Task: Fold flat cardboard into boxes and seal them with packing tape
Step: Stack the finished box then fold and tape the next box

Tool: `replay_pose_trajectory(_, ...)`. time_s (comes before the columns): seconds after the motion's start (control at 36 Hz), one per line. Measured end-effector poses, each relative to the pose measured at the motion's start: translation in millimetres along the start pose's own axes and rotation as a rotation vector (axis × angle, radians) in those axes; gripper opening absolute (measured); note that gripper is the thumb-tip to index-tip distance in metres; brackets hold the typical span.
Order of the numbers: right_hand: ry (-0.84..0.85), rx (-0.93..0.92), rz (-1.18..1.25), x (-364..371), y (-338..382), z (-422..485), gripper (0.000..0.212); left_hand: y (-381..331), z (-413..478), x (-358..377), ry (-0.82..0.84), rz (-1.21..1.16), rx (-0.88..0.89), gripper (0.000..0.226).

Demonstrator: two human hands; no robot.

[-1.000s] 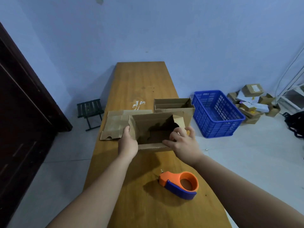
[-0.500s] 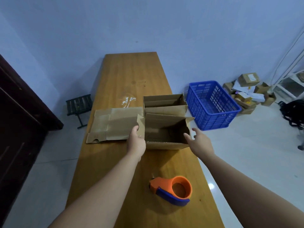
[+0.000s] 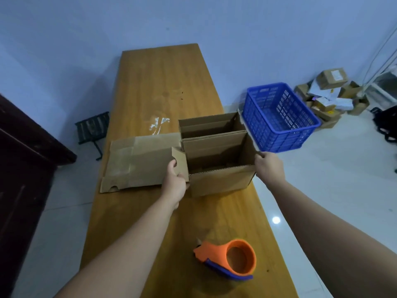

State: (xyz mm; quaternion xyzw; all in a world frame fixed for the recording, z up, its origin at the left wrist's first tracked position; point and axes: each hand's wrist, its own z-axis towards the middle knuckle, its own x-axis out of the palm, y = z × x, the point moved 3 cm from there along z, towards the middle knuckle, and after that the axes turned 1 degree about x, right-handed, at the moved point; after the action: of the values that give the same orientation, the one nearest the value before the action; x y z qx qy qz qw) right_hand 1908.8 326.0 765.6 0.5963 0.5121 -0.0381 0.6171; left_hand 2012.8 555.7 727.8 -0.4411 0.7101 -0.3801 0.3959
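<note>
Both forearms bare along whole visible length, up to left hand and right hand. Wrists behind each hand bare as well. Fingernails too small to make out.

The table is honey-brown with lengthwise grain. The open box, the second box behind it and the flat cardboard at the left edge are plain tan. The tape dispenser is orange with a blue band; the slotted crate is bright blue.
</note>
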Motion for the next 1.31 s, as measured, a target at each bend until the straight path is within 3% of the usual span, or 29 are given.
replay_pose_trajectory(0.22, -0.124, 0.038, 0.213, 13.3, 1.2, 12.2, 0.038, -10.6, 14.6, 6.5, -0.021, 0.043, 0.108, 0.054)
replay_pose_trajectory(0.31, -0.299, 0.018, 0.062, 14.8, 3.2, 11.3, 0.051, -11.5, 18.1, 6.3, -0.002, 0.049, 0.151, 0.055)
replay_pose_trajectory(0.36, -0.483, -0.134, -0.024, 13.0, 15.0, 1.9, 0.051, -10.0, 18.2, 4.0, 0.01, 0.065, 0.194, 0.054)
replay_pose_trajectory(0.42, -0.537, -0.42, -0.031, 19.4, 34.8, -12.2, 0.047, -7.2, 15.9, -0.5, 0.005, 0.084, 0.247, 0.053)
replay_pose_trajectory(0.5, -0.458, -0.838, -0.13, 44.8, 66.3, -36.3, 0.038, -2.3, 14.3, -10.0, -0.056, 0.123, 0.296, 0.055)
replay_pose_trajectory(0.58, -0.302, -1.121, -0.159, 72.2, 94.9, -56.0, 0.022, 0.4, 19.3, -23.8, -0.148, 0.197, 0.276, 0.05)
replay_pose_trajectory(0.69, -0.134, -1.2, -0.14, 99.5, 119.8, -71.4, 0.019, -9.7, 23.9, -47.3, -0.262, 0.502, 0.398, 0.043)
replay_pose_trajectory(0.81, 0.002, -1.224, -0.123, 128.0, 141.0, -85.8, 0.023, -27.3, 31.0, -77.3, -0.385, 0.641, 0.567, 0.04)
replay_pose_trajectory(0.92, 0.197, -1.065, -0.097, 164.8, 154.7, -87.9, 0.017, -27.0, 43.4, -109.9, -0.44, 0.683, 0.603, 0.036)
replay_pose_trajectory(1.03, 0.3, -0.716, -0.076, 202.2, 155.5, -70.5, 0.038, -7.3, 65.3, -140.6, -0.428, 0.701, 0.472, 0.039)
replay_pose_trajectory(1.19, 0.377, -0.084, -0.009, 242.7, 141.7, -31.7, 0.044, 39.1, 113.7, -180.7, -0.3, 0.795, 0.06, 0.048)
replay_pose_trajectory(1.31, 0.367, 0.201, 0.061, 261.0, 120.9, -13.1, 0.058, 62.6, 141.7, -194.1, -0.225, 0.728, -0.218, 0.074)
